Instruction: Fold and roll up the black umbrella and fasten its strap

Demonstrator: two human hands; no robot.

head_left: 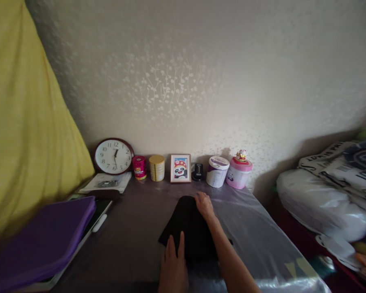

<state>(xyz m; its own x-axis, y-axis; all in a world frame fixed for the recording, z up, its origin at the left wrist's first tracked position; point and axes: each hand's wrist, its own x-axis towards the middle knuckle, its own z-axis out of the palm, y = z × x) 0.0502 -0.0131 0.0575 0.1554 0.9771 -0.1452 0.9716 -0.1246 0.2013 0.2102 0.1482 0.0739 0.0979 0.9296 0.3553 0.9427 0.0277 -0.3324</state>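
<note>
Lying between the side edges of the glossy grey surface (137, 228), a tapered black cloth-like piece (186, 224) is overlapped by the left hand (173, 258), fingers extended and parted, and the right hand (205, 206), fingers curled, whose grip cannot be confirmed

The black cloth (186, 221) looks matt, the tabletop (250, 232) glossy.

Two bare hands (205, 206), slim tapering fingers (181, 245), bare right forearm (225, 250)
</note>
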